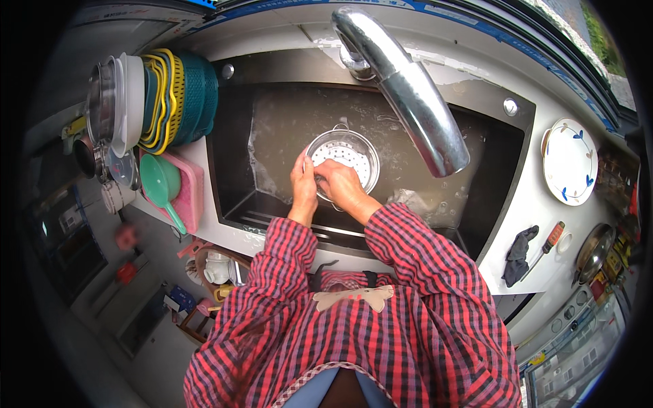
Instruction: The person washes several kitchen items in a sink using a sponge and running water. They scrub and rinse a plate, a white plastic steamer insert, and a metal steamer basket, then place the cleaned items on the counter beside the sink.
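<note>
Over the murky water in the sink (231,170), a round metal colander (350,153) with holes in its bottom and small loop handles is tilted toward me. My left hand (303,185) is closed on its left rim, the thumb up at the edge. My right hand (340,185) reaches across the near side, its fingers bent against the inner wall close to the left thumb. Whether those fingers pinch a small thing is hidden. Just right of the hands, a pale crumpled piece (410,199) lies in the water.
A chrome tap (422,109) arches over the sink. Nested basins and baskets (163,102), a green ladle (160,182) and a pink tray (190,187) stand left. Right are plates (570,162), a dark cloth (521,255), a screwdriver-like tool (552,238) and a pot lid (595,253).
</note>
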Demonstrator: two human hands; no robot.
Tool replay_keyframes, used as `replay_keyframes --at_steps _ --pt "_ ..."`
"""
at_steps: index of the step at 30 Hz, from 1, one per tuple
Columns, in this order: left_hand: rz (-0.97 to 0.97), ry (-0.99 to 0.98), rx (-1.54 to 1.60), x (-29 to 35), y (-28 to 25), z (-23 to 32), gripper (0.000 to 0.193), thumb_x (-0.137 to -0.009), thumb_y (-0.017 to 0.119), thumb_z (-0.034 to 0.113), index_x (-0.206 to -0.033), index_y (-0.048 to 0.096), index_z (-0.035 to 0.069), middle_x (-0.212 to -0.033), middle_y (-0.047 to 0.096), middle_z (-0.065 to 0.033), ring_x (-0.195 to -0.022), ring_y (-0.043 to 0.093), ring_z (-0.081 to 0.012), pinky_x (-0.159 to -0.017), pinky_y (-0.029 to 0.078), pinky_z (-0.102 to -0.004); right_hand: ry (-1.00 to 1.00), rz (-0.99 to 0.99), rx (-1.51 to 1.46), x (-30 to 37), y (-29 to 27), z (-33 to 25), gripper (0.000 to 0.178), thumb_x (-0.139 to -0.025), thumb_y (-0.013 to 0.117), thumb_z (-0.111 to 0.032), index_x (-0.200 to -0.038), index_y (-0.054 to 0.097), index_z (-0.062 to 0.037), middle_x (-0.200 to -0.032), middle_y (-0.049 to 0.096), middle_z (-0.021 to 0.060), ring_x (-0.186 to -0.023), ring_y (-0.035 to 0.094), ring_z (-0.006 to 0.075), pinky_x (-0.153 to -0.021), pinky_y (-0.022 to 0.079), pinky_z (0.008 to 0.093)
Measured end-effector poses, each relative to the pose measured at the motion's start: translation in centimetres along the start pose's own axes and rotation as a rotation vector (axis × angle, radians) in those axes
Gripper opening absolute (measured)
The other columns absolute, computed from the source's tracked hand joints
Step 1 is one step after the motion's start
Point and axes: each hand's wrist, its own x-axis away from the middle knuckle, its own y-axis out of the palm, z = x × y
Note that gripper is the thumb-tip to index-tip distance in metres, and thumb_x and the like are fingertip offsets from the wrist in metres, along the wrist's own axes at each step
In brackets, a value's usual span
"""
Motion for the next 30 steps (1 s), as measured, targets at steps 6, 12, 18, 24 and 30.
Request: replay_keyframes --at_steps 6,12,18,24,30 --pt "0.058 0.042 -0.160 -0.3 0.0 1.5 0.034 -0.105 0.051 0.011 -0.136 0.058 -0.002 -0.132 0.064 -0.0106 -0.120 0.058 -0.0178 -0.105 0.044 -0.0316 0.037 0.299 0.223 -0.2 -2.6 2.4 0.012 -0.086 0.062 -0.012 -0.094 0.062 -0.0041 -0.092 0.065 0.0170 -0.083 0.068 0.0359 -0.072 0.057 0.0457" --pt "0.149 0.223 -0.529 -0.8 1.6 2.4 0.031 -0.100 0.056 0.008 -0.128 0.066 0.001 -0.125 0.069 -0.0143 -0.116 0.063 -0.0250 -0.102 0.046 -0.0354 0.433 0.161 -0.153 2.3 2.4 -0.5 0.030 -0.088 0.071 -0.021 -0.105 0.067 0.0040 -0.092 0.071 0.0247 -0.085 0.072 0.0382 -0.074 0.057 0.0428" --pt "0.012 0.467 -0.658 0.3 1.6 4.6 0.029 -0.099 0.059 0.010 -0.126 0.070 0.007 -0.116 0.071 -0.0117 -0.107 0.067 -0.0232 -0.093 0.050 -0.0329 0.095 0.010 0.256 2.9 -1.1 2.6 0.018 -0.085 0.067 -0.012 -0.102 0.067 -0.0035 -0.097 0.064 0.0130 -0.090 0.064 0.0337 -0.076 0.055 0.0414" --pt "0.045 0.450 -0.769 0.2 3.1 4.8 0.027 -0.097 0.062 0.010 -0.123 0.071 0.010 -0.107 0.071 -0.0090 -0.101 0.066 -0.0209 -0.089 0.051 -0.0302 0.133 -0.022 0.380 2.2 -2.4 3.1 0.022 -0.083 0.065 -0.010 -0.106 0.066 -0.0071 -0.099 0.061 0.0138 -0.096 0.063 0.0332 -0.081 0.055 0.0428" --pt "0.048 0.499 -0.611 0.7 1.7 4.4 0.028 -0.096 0.061 0.005 -0.122 0.071 0.005 -0.113 0.068 -0.0117 -0.104 0.065 -0.0238 -0.091 0.051 -0.0327 0.315 0.099 -0.562 4.1 2.6 -0.6 0.025 -0.088 0.067 -0.009 -0.112 0.070 -0.0056 -0.105 0.066 0.0167 -0.101 0.063 0.0387 -0.091 0.051 0.0431"
